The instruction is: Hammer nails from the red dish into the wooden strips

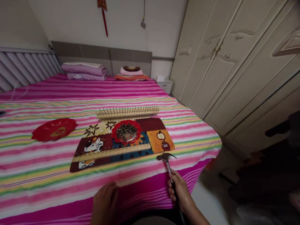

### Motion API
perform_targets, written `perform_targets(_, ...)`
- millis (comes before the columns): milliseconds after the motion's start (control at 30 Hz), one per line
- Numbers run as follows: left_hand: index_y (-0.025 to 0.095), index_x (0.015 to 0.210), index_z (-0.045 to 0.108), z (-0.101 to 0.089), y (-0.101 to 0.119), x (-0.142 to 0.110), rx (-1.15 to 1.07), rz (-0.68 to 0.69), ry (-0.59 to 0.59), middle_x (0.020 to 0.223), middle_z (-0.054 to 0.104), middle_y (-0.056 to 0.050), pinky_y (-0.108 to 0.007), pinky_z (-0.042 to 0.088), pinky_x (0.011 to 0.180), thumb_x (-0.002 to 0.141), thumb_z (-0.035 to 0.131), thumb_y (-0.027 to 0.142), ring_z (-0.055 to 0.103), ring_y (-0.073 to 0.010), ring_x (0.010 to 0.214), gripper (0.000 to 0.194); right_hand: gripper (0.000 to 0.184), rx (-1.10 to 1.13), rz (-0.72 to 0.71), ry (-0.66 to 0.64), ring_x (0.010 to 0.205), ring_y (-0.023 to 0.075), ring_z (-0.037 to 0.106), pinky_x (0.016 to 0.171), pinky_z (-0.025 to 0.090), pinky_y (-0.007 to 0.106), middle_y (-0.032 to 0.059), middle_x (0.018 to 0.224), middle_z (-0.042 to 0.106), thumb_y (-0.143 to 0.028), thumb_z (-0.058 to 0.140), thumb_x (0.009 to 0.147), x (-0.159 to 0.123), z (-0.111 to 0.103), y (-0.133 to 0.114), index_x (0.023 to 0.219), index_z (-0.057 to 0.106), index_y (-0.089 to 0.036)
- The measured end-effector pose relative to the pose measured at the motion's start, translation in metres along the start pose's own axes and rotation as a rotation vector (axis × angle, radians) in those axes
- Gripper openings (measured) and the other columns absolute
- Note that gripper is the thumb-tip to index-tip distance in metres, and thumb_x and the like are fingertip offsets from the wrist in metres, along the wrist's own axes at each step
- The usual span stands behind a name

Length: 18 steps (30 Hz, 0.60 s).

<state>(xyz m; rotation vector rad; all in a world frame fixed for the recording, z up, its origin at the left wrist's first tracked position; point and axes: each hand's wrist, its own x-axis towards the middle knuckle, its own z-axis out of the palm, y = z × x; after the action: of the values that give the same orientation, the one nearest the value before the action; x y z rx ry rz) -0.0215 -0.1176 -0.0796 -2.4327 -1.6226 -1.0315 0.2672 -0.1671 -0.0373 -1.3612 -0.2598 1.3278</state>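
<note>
Closest to me, low down, is my left hand [104, 200], its fingers bent and bunched together; whether they pinch anything I cannot tell. My right hand [179, 187] is wrapped round the handle of one claw hammer [168, 165], whose head sits over or on the striped sheet [189, 134], just beside the near right corner of one patterned mat [153, 124]. Across that mat lies one near wooden strip [112, 152], dotted along its length; its left end reaches the mat's edge, its right end stops short. Of two red dishes, the nail dish [138, 132], heaped with more nails [126, 131] than I can count, stands between this strip and a back wooden strip [127, 114] bristling with upright nails, more showing underneath. The far-left dish [55, 129] lies well apart from the mat. Between the mat and the sheet's right edge I have open room; past that, one tall wardrobe [211, 68] walls off the side. Two stacks of folded bedding [84, 72] sit by the headboard [131, 56].
</note>
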Motion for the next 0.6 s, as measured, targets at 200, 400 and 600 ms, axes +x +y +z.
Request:
perform_targets(200,0.021,0.085,0.061,-0.028,0.016,0.100,-0.083,-0.071,-0.051,0.080,0.066,-0.004,-0.028,0.046,0.068,0.081,0.046,0.038,0.060,-0.0178,0.076,0.023,0.046,0.013,0.064,0.031,0.028,0.0028,0.032,0.026,0.019,0.010,-0.0125,0.043,0.045,-0.044,0.066,0.065,0.013,-0.011,0.001,0.102,0.048,-0.024)
perform_targets(400,0.021,0.080,0.064,-0.006,0.029,0.225,0.098,-0.082,-0.393,0.085,0.067,-0.005,-0.030,0.042,0.075,0.078,0.045,0.028,0.058,-0.0194,0.082,0.020,0.051,0.019,0.112,0.041,0.028,0.0025,0.032,0.026,0.019,0.010,-0.0118,0.044,0.046,-0.046,0.067,0.064,0.017,-0.015,0.001,0.105,0.047,-0.024)
perform_targets(600,0.023,0.078,0.066,0.031,0.044,0.268,0.287,-0.156,-0.838,0.089,0.069,-0.006,-0.033,0.040,0.075,0.069,0.052,0.024,0.061,-0.0236,0.089,0.016,0.051,0.019,0.095,0.044,0.028,0.0020,0.032,0.026,0.019,0.009,-0.0117,0.045,0.046,-0.048,0.066,0.067,0.018,-0.016,0.002,0.108,0.047,-0.024)
